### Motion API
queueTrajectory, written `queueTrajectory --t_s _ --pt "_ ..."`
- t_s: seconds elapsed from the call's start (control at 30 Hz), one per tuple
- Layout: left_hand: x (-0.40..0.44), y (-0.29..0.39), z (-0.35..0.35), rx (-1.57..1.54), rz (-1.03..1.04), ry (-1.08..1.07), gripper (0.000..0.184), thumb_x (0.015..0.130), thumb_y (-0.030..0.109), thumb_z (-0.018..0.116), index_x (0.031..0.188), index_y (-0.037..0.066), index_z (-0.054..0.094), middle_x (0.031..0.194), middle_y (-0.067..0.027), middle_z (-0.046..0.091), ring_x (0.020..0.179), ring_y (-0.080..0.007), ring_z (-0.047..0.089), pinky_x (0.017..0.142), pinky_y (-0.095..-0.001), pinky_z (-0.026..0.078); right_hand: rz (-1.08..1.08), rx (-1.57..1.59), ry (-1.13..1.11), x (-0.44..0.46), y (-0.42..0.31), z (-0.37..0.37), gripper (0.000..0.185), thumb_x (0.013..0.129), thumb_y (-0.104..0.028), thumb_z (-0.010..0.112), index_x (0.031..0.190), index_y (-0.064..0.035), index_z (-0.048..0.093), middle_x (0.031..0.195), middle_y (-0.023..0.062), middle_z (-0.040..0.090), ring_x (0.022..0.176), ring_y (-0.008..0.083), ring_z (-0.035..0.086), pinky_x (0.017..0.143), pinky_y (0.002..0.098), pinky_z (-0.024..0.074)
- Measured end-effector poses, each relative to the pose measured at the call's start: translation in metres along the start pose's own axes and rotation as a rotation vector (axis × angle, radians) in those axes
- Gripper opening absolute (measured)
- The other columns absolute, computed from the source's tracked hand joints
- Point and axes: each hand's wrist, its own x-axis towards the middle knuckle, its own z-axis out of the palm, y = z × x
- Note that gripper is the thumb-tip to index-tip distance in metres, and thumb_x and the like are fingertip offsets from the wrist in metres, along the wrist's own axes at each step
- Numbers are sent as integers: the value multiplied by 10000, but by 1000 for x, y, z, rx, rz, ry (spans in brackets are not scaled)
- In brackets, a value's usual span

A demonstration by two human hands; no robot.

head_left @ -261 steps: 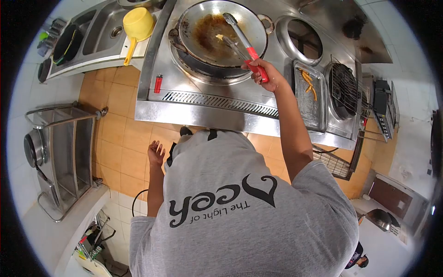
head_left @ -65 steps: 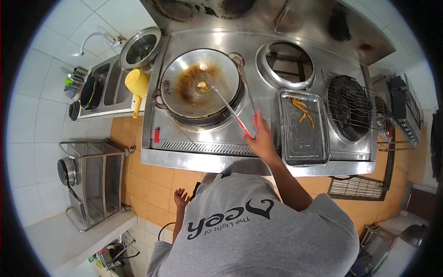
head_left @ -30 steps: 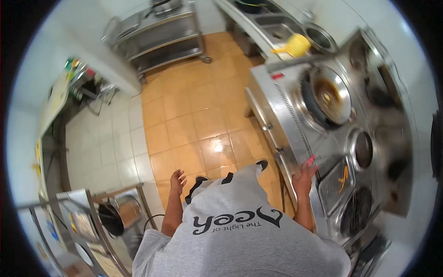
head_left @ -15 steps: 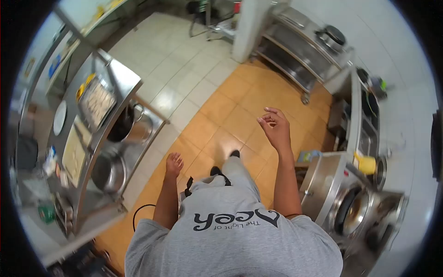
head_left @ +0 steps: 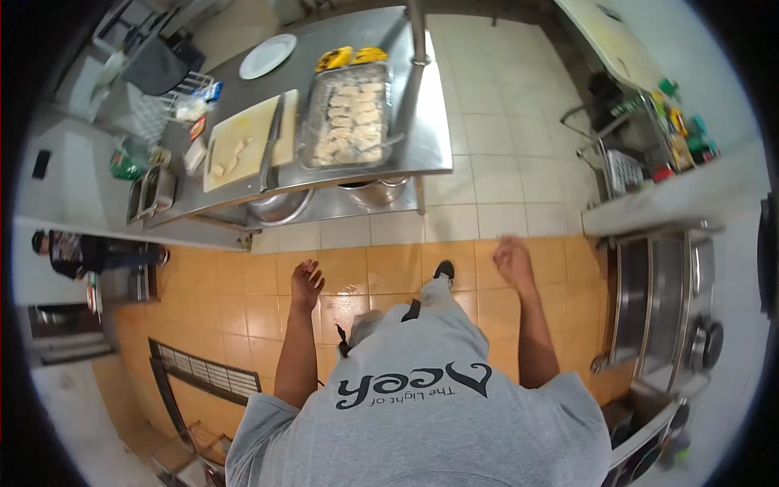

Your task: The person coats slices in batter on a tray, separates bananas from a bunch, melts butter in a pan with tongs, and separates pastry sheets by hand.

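My left hand (head_left: pixel 307 286) hangs in the air over the tiled floor, fingers loosely bent and apart, with nothing in it. My right hand (head_left: pixel 513 264) is raised over the floor on the other side, slightly blurred; no object shows in it. Neither hand touches anything. Closest ahead is a steel table (head_left: pixel 438 130). On it lie a tray (head_left: pixel 388 105) with rows of pale pieces (head_left: pixel 353 118), a cutting board (head_left: pixel 243 134) with a few small pale pieces, and a long knife (head_left: pixel 272 142) across the board. A white plate (head_left: pixel 268 57) sits farther back.
Pots (head_left: pixel 373 192) stand on the table's lower shelf. A steel rack (head_left: pixel 641 296) is at the right, near a wheeled cart (head_left: pixel 625 170) with bottles. Another person (head_left: pixel 73 252) stands at the far left. A black metal frame (head_left: pixel 203 373) is at the lower left.
My view has turned left, so the steel table now lies ahead and the stove has left the view. My feet have shifted, and my right hand has swung lower and outward.
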Motion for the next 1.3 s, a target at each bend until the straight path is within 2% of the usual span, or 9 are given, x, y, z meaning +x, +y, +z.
queueTrajectory --t_s 0.07,0.13,0.23,0.43,0.63,0.77,0.93,1.13,1.3 --pt "-9 12 4 -98 79 53 333 845 361 496 1102 149 517 1095 5 548 885 -163 491 810 -350 400 -148 117 18 90 -17 -12 103 730 -51 660 689 -18 571 866 156 609 798 318 594 693 344 475" --pt "-17 8 11 -244 139 77 355 847 367 499 1124 145 511 1089 3 549 880 -160 490 812 -345 400 -284 27 62 157 -78 -40 84 743 -46 664 721 -17 589 902 137 616 785 253 604 677 310 469" --pt "-25 -1 37 -252 146 100 344 846 379 506 1109 158 532 1066 20 560 903 -152 491 820 -340 397 -243 305 57 212 -133 -43 69 755 -60 676 774 -35 616 984 98 617 786 167 607 653 269 465" --pt "-17 19 45 -145 326 -26 391 882 428 427 1183 191 505 1157 15 532 946 -147 481 876 -328 362 -76 453 -155 210 -144 34 143 791 -105 673 926 -69 643 1083 57 589 745 107 582 640 235 466" --pt "5 143 61 -121 625 -120 404 908 416 438 1148 95 493 1083 -46 537 883 -139 505 809 -308 400 165 609 -226 190 -144 52 335 843 -179 643 1133 -34 557 1060 68 600 774 110 568 677 244 476" --pt "43 237 79 -55 769 -265 345 914 321 461 1145 66 493 1071 -68 549 859 -141 517 805 -306 404 261 608 -23 199 -166 52 382 867 -198 618 1179 -4 513 1026 90 610 797 121 569 698 250 485" --pt "81 323 84 29 881 -276 281 915 222 480 1129 42 504 1043 -75 570 830 -129 531 792 -300 418 158 379 182 229 -186 76 366 874 -205 607 1186 -33 525 1044 82 607 821 129 584 711 252 487" --pt "122 363 77 93 757 -315 245 903 203 497 1099 63 543 1024 -48 586 820 -111 545 798 -296 421 245 179 322 226 -221 88 382 867 -213 617 1198 -49 518 1118 68 584 815 142 610 702 248 484" --pt "137 376 94 206 771 -324 253 903 227 518 1103 75 543 1027 -38 592 839 -108 544 813 -304 417 494 452 707 193 -151 105 342 853 -224 624 1153 -78 547 1112 44 565 736 136 564 613 248 470"
